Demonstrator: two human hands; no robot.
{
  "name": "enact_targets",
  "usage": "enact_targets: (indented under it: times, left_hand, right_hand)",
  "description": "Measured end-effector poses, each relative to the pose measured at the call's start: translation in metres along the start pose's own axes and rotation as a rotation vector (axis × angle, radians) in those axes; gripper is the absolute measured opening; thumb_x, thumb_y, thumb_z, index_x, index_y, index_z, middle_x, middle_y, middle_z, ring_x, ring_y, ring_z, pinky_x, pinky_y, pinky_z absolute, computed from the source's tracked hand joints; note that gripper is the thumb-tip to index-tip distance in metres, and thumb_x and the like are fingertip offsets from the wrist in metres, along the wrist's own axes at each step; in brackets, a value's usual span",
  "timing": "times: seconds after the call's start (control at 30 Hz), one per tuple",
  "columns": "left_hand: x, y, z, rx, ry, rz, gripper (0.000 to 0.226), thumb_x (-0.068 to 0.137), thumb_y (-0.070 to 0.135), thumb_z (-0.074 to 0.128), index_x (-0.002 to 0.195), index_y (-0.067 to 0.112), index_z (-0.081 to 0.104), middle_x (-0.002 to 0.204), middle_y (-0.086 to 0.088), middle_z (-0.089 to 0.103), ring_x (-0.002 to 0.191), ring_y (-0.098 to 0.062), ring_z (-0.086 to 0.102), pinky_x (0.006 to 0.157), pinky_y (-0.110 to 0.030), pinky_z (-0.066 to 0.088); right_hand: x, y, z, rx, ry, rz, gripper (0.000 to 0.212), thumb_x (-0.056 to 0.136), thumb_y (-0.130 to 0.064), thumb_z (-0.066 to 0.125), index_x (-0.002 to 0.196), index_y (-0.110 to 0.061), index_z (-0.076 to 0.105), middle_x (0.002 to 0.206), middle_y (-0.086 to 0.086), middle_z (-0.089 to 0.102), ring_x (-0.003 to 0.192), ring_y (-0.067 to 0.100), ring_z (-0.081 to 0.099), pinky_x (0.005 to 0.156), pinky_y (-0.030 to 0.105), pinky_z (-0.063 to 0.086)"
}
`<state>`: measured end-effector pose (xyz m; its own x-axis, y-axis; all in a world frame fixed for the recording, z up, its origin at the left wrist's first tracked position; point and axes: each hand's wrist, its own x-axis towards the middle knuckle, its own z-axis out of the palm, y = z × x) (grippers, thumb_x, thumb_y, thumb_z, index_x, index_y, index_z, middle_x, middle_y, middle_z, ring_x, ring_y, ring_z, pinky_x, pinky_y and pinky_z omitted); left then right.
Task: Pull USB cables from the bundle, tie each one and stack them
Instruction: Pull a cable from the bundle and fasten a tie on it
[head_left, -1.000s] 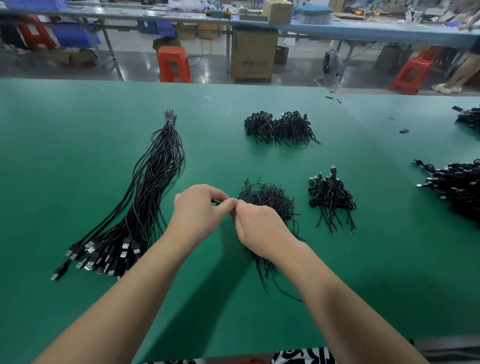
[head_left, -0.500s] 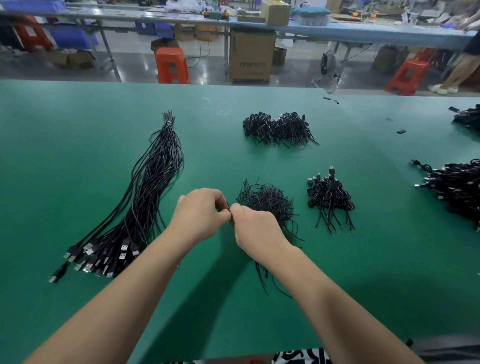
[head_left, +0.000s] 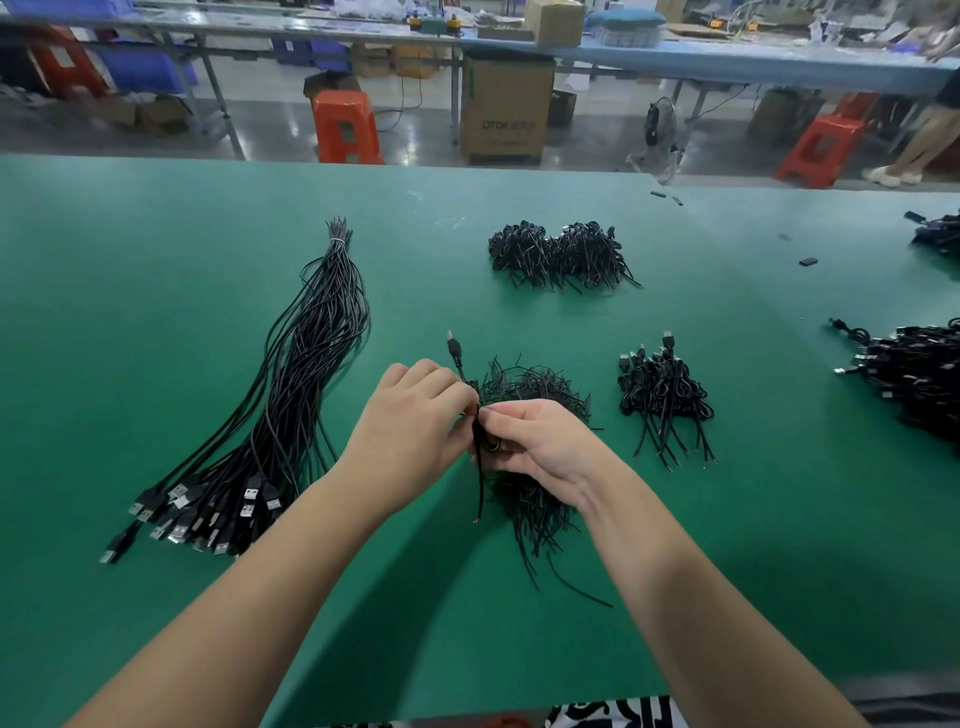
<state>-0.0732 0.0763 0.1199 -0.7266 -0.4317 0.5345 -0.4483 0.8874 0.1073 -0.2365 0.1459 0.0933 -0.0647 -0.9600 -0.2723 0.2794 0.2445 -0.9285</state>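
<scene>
A long bundle of black USB cables (head_left: 306, 374) lies on the green table (head_left: 156, 291) at the left, plugs toward me. My left hand (head_left: 410, 421) and my right hand (head_left: 535, 447) meet in the middle and both pinch one coiled black USB cable (head_left: 478, 441). Its plug (head_left: 454, 345) sticks up past my left hand and its bare end hangs down. Under my hands sits a heap of black twist ties (head_left: 530, 384). A small stack of tied cables (head_left: 662, 389) rests to the right of it.
A larger pile of tied cables (head_left: 561, 254) lies farther back. More black cables (head_left: 914, 374) are heaped at the right edge. Beyond the table stand orange stools (head_left: 345, 127), a cardboard box (head_left: 506, 104) and another long bench.
The cable's plug end now sticks up above my left hand and its tail hangs below. My right hand has turned over the coil, thumb toward my left hand.
</scene>
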Motion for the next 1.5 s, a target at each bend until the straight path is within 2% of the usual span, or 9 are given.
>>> enact_targets:
  times: [0.5,0.6,0.73,0.87,1.0,1.1,1.23,1.3,1.5]
  left_hand:
    - [-0.003,-0.004,-0.002,0.138,-0.036,0.197,0.011,0.083,0.013,0.066,0.074,0.015,0.060,0.068,0.001,0.056,0.063,-0.024,0.057,0.064,-0.037,0.042]
    - [-0.004,-0.002,-0.003,-0.041,-0.062,0.017,0.010,0.081,0.012,0.073,0.078,0.017,0.065,0.072,0.006,0.063,0.062,-0.017,0.055,0.066,-0.037,0.041]
    - [-0.002,-0.006,0.000,-0.504,-0.131,-0.512,0.012,0.086,0.016,0.069,0.077,0.023,0.064,0.062,0.016,0.060,0.052,-0.004,0.047,0.056,-0.018,0.040]
    - [-0.002,-0.009,0.006,-0.862,-0.167,-0.747,0.011,0.089,0.015,0.071,0.078,0.015,0.068,0.057,0.012,0.056,0.048,-0.005,0.038,0.048,-0.019,0.030]
    - [-0.005,-0.001,0.002,-0.613,-0.107,-0.484,0.010,0.090,0.017,0.069,0.082,0.019,0.064,0.063,0.017,0.060,0.057,-0.003,0.049,0.058,-0.016,0.038]
    - [-0.008,0.001,0.001,-0.183,-0.008,-0.079,0.007,0.088,0.006,0.068,0.087,0.012,0.065,0.078,0.004,0.063,0.067,-0.020,0.053,0.071,-0.037,0.043]
    - [-0.010,0.001,0.005,0.075,0.007,0.180,0.012,0.082,0.000,0.068,0.089,0.009,0.066,0.078,-0.003,0.062,0.067,-0.026,0.058,0.070,-0.036,0.036]
    - [-0.011,0.004,0.005,-0.006,0.008,0.120,0.007,0.084,0.004,0.067,0.087,0.010,0.066,0.077,-0.001,0.062,0.066,-0.024,0.056,0.070,-0.035,0.036]
    - [-0.007,0.001,0.003,-0.715,-0.072,-0.579,0.012,0.087,0.012,0.068,0.079,0.020,0.064,0.073,0.004,0.071,0.058,-0.006,0.049,0.060,-0.024,0.041]
  right_hand:
    - [-0.001,0.012,0.003,0.069,0.030,0.090,0.019,0.095,-0.014,0.065,0.083,-0.008,0.078,0.075,0.007,0.069,0.065,0.015,0.066,0.067,0.031,0.058]
    - [0.000,0.009,0.000,0.061,0.050,0.074,0.019,0.101,-0.017,0.058,0.095,-0.004,0.072,0.075,0.006,0.069,0.062,0.017,0.066,0.064,0.032,0.058]
    - [-0.001,0.007,-0.007,-0.134,0.092,-0.155,0.034,0.096,-0.001,0.061,0.123,-0.019,0.069,0.106,0.008,0.069,0.080,0.016,0.066,0.078,0.034,0.059]
    - [-0.001,0.004,-0.002,-0.395,0.130,-0.337,0.023,0.091,-0.012,0.073,0.099,-0.032,0.078,0.104,0.005,0.071,0.063,0.005,0.054,0.060,0.026,0.048]
    - [0.002,0.003,-0.002,-0.406,0.217,-0.261,0.019,0.096,-0.029,0.067,0.081,-0.036,0.077,0.062,-0.003,0.065,0.048,0.010,0.045,0.053,0.022,0.040]
    - [0.002,0.003,0.002,-0.296,0.176,-0.185,0.014,0.094,-0.031,0.068,0.089,-0.023,0.078,0.062,0.004,0.065,0.049,0.011,0.045,0.047,0.021,0.039]
    - [0.003,0.000,0.002,-0.197,0.193,-0.121,0.022,0.085,-0.037,0.073,0.101,-0.023,0.066,0.070,0.007,0.072,0.067,0.026,0.051,0.049,0.027,0.034]
    - [0.002,0.000,0.002,-0.178,0.149,-0.149,0.005,0.090,-0.033,0.070,0.090,-0.028,0.068,0.068,0.007,0.070,0.069,0.027,0.050,0.049,0.028,0.035]
    - [-0.003,-0.001,-0.004,-0.106,-0.023,-0.197,0.030,0.099,-0.001,0.054,0.108,-0.021,0.075,0.091,0.009,0.074,0.071,0.017,0.062,0.072,0.032,0.053]
